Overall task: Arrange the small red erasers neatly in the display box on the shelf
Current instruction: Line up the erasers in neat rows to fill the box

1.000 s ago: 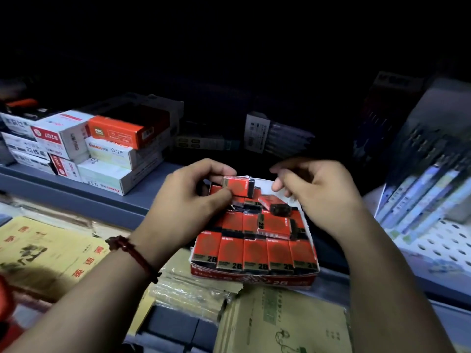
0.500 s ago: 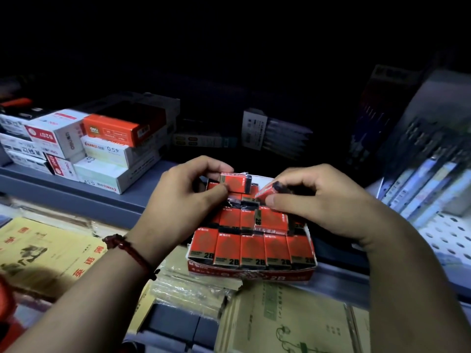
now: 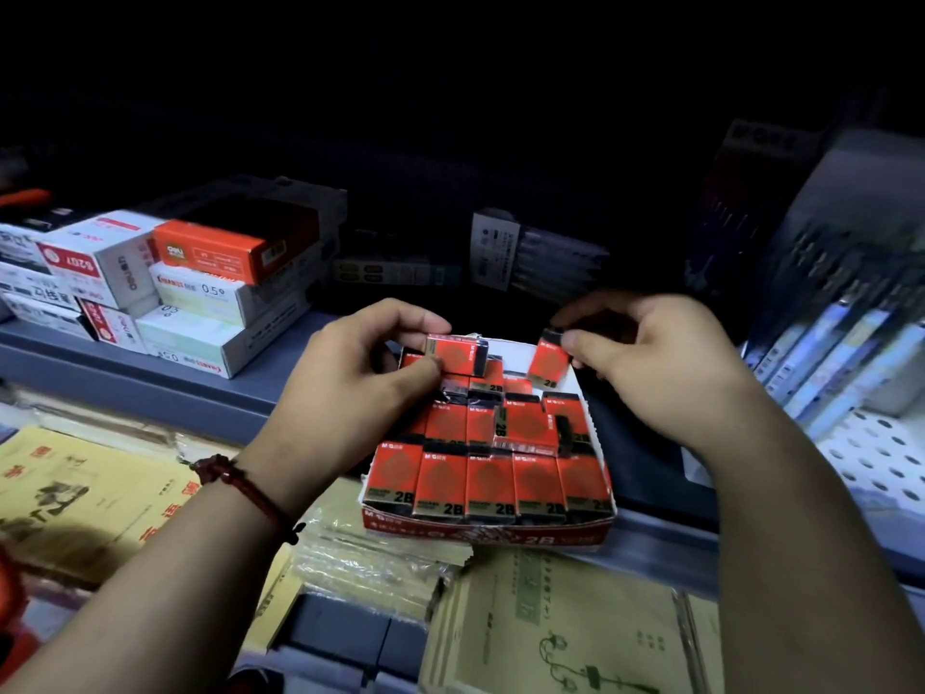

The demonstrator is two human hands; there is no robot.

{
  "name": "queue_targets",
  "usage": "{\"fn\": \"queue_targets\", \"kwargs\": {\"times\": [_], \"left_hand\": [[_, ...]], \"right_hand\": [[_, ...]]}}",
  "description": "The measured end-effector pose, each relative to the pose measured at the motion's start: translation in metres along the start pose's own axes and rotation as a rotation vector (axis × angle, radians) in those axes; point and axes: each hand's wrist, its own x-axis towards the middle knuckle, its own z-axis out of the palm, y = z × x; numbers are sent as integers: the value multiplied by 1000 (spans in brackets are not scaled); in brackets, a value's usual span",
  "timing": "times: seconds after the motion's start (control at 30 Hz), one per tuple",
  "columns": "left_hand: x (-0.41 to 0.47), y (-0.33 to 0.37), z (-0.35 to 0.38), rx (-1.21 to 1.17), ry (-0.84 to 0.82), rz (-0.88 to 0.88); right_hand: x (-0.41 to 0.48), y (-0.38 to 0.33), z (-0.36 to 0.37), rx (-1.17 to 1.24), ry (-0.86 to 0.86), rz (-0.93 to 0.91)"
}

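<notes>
A red-and-white display box (image 3: pixel 480 535) sits on the grey shelf edge, filled with several small red 2B erasers; the front row (image 3: pixel 488 485) stands neat, while the ones behind lie jumbled. My left hand (image 3: pixel 345 388) pinches one red eraser (image 3: pixel 458 354) held sideways over the box's back left. My right hand (image 3: pixel 655 368) pinches another red eraser (image 3: pixel 549 363) by its black end, hanging upright above the back right corner. One loose eraser (image 3: pixel 525 427) lies crosswise on the middle rows.
Stacked stationery boxes (image 3: pixel 190 288) stand on the shelf at left. Pen packs (image 3: pixel 851 333) lean at right over a perforated white panel (image 3: pixel 871 458). Yellow exercise books (image 3: pixel 85 498) and paper packs (image 3: pixel 555 628) lie on the lower level in front.
My right hand lifted an eraser out of the jumbled pile and turned it upright over the back right corner. My left hand kept its eraser almost still.
</notes>
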Motion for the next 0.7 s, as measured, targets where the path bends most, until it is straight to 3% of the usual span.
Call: {"fn": "queue_targets", "kwargs": {"times": [0.5,0.7], "left_hand": [[0,-3,-1,-69,-16,-1],[1,-3,-2,-52,-19,-2]], "right_hand": [[-4,-4,9,-243,50,-83],[-4,-5,3,-180,12,-61]]}}
